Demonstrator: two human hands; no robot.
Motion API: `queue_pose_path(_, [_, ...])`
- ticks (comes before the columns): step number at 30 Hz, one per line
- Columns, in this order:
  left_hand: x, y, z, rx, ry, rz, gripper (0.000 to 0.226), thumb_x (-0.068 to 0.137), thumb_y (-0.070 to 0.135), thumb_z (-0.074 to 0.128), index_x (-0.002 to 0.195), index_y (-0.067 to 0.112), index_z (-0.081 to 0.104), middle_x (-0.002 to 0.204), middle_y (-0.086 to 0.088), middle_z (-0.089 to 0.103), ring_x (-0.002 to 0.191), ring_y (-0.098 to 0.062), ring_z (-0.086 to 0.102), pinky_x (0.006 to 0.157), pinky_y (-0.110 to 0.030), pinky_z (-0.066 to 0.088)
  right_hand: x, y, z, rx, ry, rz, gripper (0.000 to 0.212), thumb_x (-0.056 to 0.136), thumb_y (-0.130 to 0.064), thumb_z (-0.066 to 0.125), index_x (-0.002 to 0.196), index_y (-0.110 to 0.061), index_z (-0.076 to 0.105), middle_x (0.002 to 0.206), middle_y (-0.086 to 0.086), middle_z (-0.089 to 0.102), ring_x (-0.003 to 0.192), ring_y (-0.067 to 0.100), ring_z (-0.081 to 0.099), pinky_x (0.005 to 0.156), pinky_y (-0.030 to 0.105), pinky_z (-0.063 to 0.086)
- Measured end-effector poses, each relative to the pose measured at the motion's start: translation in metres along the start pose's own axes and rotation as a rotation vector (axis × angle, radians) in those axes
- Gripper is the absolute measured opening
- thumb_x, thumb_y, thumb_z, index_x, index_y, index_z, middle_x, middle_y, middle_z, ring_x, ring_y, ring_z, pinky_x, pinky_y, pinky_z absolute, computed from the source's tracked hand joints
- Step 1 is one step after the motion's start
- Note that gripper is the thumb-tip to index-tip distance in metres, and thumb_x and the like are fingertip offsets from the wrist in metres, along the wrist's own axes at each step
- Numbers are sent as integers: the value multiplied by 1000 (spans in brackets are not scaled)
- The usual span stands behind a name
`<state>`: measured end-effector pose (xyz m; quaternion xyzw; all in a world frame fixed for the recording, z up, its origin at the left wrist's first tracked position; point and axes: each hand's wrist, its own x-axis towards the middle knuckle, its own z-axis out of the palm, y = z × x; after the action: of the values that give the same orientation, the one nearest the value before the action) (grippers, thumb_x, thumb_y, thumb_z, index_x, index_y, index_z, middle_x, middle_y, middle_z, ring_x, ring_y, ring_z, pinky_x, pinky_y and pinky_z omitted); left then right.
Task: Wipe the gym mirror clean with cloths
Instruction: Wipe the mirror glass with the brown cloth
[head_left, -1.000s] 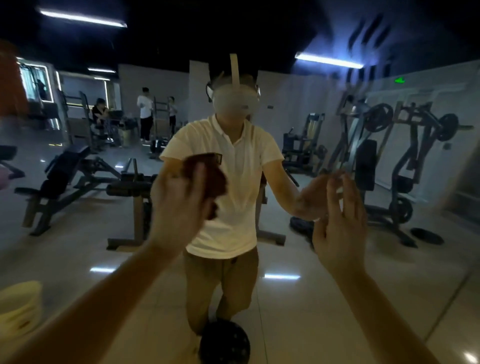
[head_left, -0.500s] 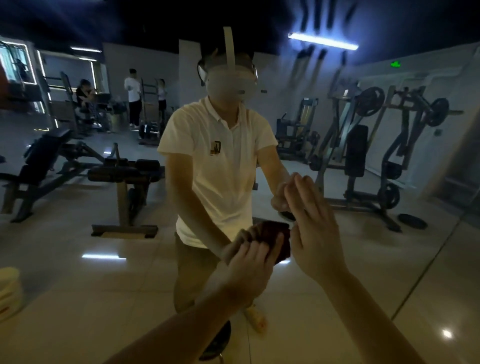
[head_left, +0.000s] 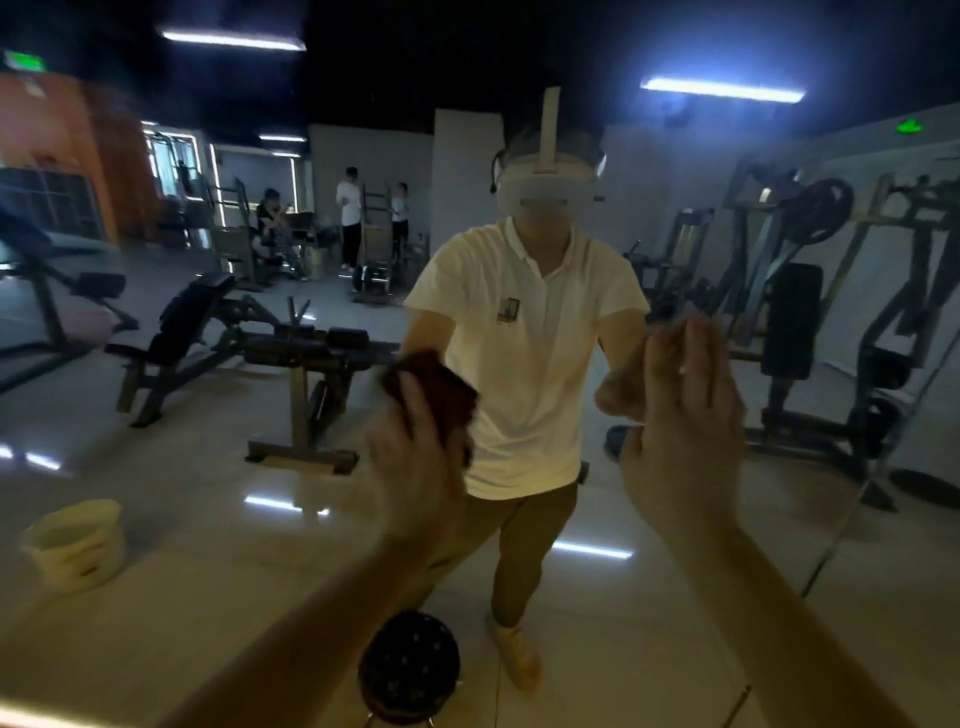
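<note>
The gym mirror (head_left: 171, 483) fills the view and reflects me, in a white shirt and a headset. My left hand (head_left: 415, 467), blurred by motion, holds a dark red cloth (head_left: 436, 382) against the glass left of centre. My right hand (head_left: 685, 431) lies flat on the mirror at the right, fingers straight and pointing up, meeting its own reflection.
A pale bucket (head_left: 72, 540) shows at the lower left. A round black stool (head_left: 410, 665) stands low in the middle, close to me. A mirror seam (head_left: 836, 535) runs diagonally at the right. Benches, weight machines and several people appear as reflections behind me.
My left hand has swept the cloth from low centre up and to the left across the glass. My right hand stays flat on the mirror.
</note>
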<state>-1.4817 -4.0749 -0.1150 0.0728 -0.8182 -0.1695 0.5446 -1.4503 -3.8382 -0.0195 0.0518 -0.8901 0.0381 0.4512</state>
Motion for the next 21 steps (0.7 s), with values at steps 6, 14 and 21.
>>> queue_pose_path(6, [-89,126,43,81,-265,614,50,103,36,53,146,12,53,112,-13,64,98,-30,64,103,-48,45,2,24,-18,-7,-94,-144,88,87,-24,55,165,-18,14,172,16,-1,158,37,5,122,55,22])
queue_pose_path(14, [18,22,-9,169,-13,431,93,87,43,72,156,-2,27,121,-29,56,99,-40,61,92,-53,52,5,33,-23,14,-80,-209,91,85,-16,66,164,-16,21,172,14,-1,159,34,-1,121,45,3])
queue_pose_path(21, [50,25,-17,-26,102,-316,70,108,38,36,163,1,14,144,-34,42,125,-47,46,106,-60,40,3,27,-23,17,-62,-207,93,81,-18,64,163,-10,21,171,21,1,158,39,2,122,50,6])
